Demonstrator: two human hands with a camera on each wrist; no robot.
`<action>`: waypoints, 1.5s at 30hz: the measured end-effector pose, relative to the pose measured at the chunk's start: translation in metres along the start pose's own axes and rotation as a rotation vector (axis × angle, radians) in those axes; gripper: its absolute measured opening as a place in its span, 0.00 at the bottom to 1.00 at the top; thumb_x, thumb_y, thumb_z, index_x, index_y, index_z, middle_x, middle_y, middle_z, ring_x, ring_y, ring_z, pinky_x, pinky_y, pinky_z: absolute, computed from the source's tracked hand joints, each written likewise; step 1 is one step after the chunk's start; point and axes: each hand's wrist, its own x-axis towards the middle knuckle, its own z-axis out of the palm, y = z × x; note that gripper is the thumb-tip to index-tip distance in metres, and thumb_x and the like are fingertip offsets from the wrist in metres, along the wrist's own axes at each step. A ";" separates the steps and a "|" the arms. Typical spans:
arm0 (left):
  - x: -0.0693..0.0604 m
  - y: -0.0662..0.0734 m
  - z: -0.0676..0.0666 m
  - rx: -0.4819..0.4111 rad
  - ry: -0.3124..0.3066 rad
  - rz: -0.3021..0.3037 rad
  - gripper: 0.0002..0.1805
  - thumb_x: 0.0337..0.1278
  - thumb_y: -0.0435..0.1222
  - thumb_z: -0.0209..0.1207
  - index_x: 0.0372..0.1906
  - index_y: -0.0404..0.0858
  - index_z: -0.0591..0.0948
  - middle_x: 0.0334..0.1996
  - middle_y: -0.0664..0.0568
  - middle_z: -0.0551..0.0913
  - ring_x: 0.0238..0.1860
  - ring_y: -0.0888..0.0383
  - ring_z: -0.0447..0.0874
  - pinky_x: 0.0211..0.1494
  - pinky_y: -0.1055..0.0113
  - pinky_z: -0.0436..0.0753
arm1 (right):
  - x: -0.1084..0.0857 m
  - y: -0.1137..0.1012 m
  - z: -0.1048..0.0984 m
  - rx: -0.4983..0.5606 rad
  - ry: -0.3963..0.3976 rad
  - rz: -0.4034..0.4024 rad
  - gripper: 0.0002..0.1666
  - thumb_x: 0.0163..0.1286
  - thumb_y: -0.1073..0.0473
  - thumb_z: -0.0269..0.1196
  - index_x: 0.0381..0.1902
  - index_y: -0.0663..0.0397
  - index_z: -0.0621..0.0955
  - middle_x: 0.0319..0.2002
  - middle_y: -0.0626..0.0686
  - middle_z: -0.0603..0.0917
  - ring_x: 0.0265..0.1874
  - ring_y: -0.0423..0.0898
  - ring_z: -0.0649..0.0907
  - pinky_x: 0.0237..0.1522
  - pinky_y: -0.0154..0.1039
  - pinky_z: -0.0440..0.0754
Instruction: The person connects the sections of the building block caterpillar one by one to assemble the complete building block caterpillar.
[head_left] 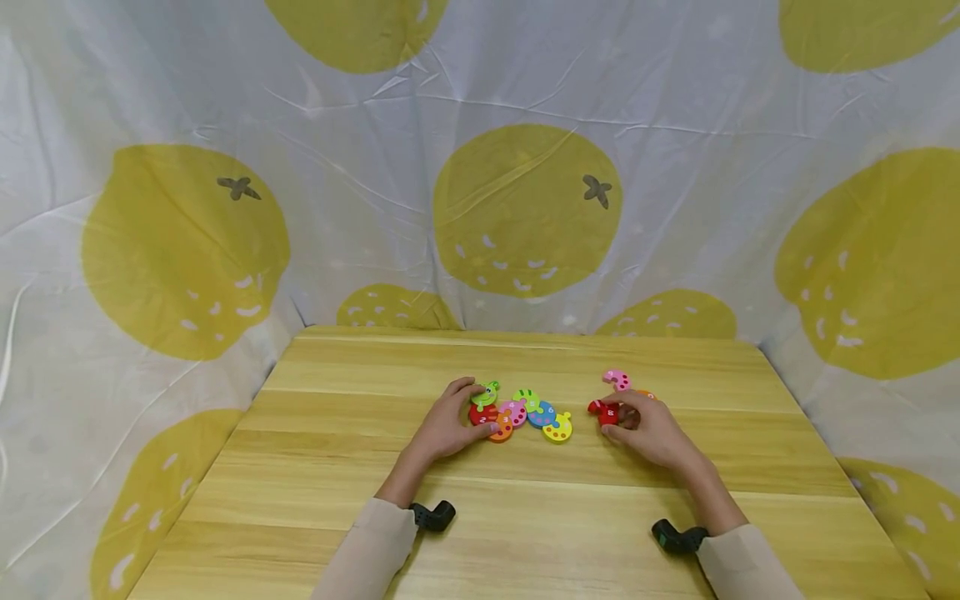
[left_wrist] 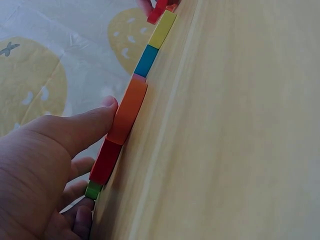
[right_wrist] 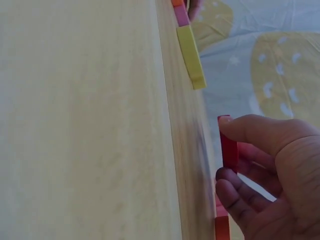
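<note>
A row of joined caterpillar puzzle pieces lies on the wooden table, with a green head piece bearing a face at its left end. My left hand holds that end, its thumb against the orange piece and its fingers by the green head. At the row's right end is a yellow piece. To the right of it and apart, my right hand pinches a red puzzle piece between thumb and fingers, just above the table. Part of the red piece is hidden by the fingers.
Beyond my right hand lie a loose pink piece and an orange piece, the latter partly hidden. The table meets a lemon-print cloth at its back and sides. A black device sits at each wrist.
</note>
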 end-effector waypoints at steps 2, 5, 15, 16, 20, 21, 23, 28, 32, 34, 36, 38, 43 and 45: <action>0.000 -0.001 0.000 0.005 -0.002 -0.002 0.42 0.54 0.57 0.72 0.71 0.41 0.75 0.77 0.46 0.65 0.76 0.43 0.66 0.76 0.45 0.70 | 0.002 -0.001 0.000 -0.003 -0.011 0.002 0.25 0.62 0.58 0.76 0.57 0.51 0.84 0.43 0.49 0.86 0.38 0.43 0.82 0.43 0.34 0.85; 0.000 -0.001 0.000 -0.001 0.001 -0.002 0.43 0.53 0.57 0.72 0.70 0.41 0.76 0.77 0.46 0.65 0.76 0.43 0.66 0.76 0.45 0.70 | 0.005 -0.004 0.001 -0.005 -0.024 -0.010 0.25 0.63 0.57 0.76 0.58 0.51 0.84 0.44 0.48 0.86 0.39 0.43 0.82 0.45 0.36 0.85; -0.001 0.001 -0.001 -0.006 0.000 0.006 0.42 0.55 0.55 0.73 0.70 0.40 0.75 0.77 0.45 0.65 0.76 0.42 0.66 0.77 0.44 0.69 | 0.019 -0.015 0.010 0.019 -0.067 -0.086 0.24 0.63 0.59 0.75 0.57 0.48 0.85 0.49 0.48 0.85 0.41 0.44 0.82 0.49 0.38 0.86; -0.001 0.001 -0.001 -0.008 0.000 0.007 0.41 0.55 0.54 0.73 0.70 0.40 0.75 0.77 0.45 0.65 0.76 0.42 0.66 0.77 0.44 0.69 | 0.020 -0.016 0.011 0.025 -0.075 -0.096 0.23 0.63 0.59 0.75 0.57 0.48 0.85 0.50 0.48 0.85 0.41 0.44 0.82 0.49 0.38 0.86; -0.001 0.001 -0.001 -0.012 -0.003 0.002 0.41 0.55 0.54 0.72 0.71 0.41 0.75 0.77 0.46 0.65 0.76 0.42 0.66 0.77 0.44 0.69 | 0.024 -0.017 0.014 0.033 -0.115 -0.128 0.23 0.65 0.60 0.74 0.58 0.48 0.84 0.53 0.48 0.85 0.42 0.45 0.82 0.49 0.39 0.86; -0.001 0.001 0.000 -0.015 -0.003 0.003 0.41 0.55 0.54 0.72 0.71 0.41 0.75 0.77 0.46 0.65 0.76 0.42 0.66 0.76 0.44 0.69 | 0.024 -0.017 0.015 0.037 -0.126 -0.128 0.23 0.66 0.61 0.74 0.58 0.47 0.84 0.54 0.48 0.85 0.42 0.44 0.82 0.49 0.38 0.86; -0.001 0.002 0.000 -0.023 -0.003 0.007 0.41 0.55 0.55 0.72 0.70 0.41 0.75 0.77 0.46 0.65 0.76 0.42 0.66 0.76 0.43 0.70 | 0.025 -0.017 0.016 0.034 -0.141 -0.135 0.22 0.66 0.61 0.73 0.58 0.47 0.84 0.55 0.48 0.85 0.42 0.44 0.82 0.49 0.37 0.86; -0.001 0.003 0.000 -0.033 -0.006 0.006 0.41 0.55 0.56 0.72 0.70 0.41 0.76 0.77 0.46 0.65 0.76 0.42 0.66 0.77 0.44 0.69 | 0.026 -0.018 0.017 0.019 -0.161 -0.153 0.22 0.66 0.61 0.73 0.59 0.47 0.84 0.57 0.48 0.85 0.43 0.44 0.82 0.50 0.37 0.86; -0.001 0.003 0.000 -0.031 -0.001 0.006 0.41 0.55 0.56 0.72 0.70 0.41 0.76 0.77 0.46 0.65 0.76 0.42 0.66 0.77 0.44 0.69 | 0.026 -0.019 0.018 0.010 -0.169 -0.147 0.22 0.66 0.61 0.73 0.58 0.47 0.85 0.56 0.48 0.85 0.42 0.44 0.81 0.49 0.36 0.85; -0.001 0.003 0.000 -0.030 0.002 0.006 0.41 0.54 0.56 0.72 0.70 0.41 0.76 0.77 0.46 0.65 0.76 0.42 0.66 0.77 0.44 0.69 | 0.026 -0.020 0.018 0.013 -0.172 -0.144 0.22 0.66 0.62 0.73 0.58 0.47 0.85 0.55 0.48 0.85 0.42 0.45 0.81 0.48 0.37 0.85; -0.001 0.002 0.000 -0.031 0.004 0.009 0.41 0.54 0.55 0.72 0.70 0.41 0.76 0.77 0.46 0.66 0.76 0.42 0.66 0.77 0.44 0.69 | 0.027 -0.021 0.019 0.010 -0.177 -0.143 0.22 0.66 0.62 0.73 0.58 0.48 0.85 0.55 0.48 0.85 0.43 0.45 0.81 0.48 0.37 0.84; 0.000 0.001 0.000 -0.026 0.002 0.004 0.41 0.54 0.55 0.73 0.70 0.41 0.76 0.77 0.47 0.65 0.76 0.43 0.66 0.77 0.44 0.69 | 0.027 -0.022 0.020 0.003 -0.178 -0.142 0.21 0.66 0.62 0.73 0.57 0.48 0.86 0.55 0.48 0.85 0.43 0.46 0.81 0.49 0.37 0.83; 0.000 -0.001 0.000 -0.014 -0.003 -0.004 0.42 0.54 0.56 0.72 0.71 0.42 0.76 0.77 0.47 0.65 0.77 0.43 0.65 0.77 0.45 0.69 | 0.029 -0.021 0.024 -0.004 -0.173 -0.126 0.22 0.64 0.62 0.73 0.57 0.50 0.85 0.51 0.48 0.85 0.43 0.45 0.80 0.50 0.38 0.83; -0.001 -0.001 0.000 -0.016 -0.004 -0.002 0.42 0.54 0.57 0.72 0.71 0.42 0.75 0.77 0.47 0.65 0.77 0.42 0.65 0.77 0.44 0.69 | 0.028 -0.019 0.024 0.011 -0.169 -0.097 0.25 0.64 0.61 0.74 0.59 0.50 0.84 0.49 0.48 0.85 0.44 0.45 0.80 0.52 0.40 0.83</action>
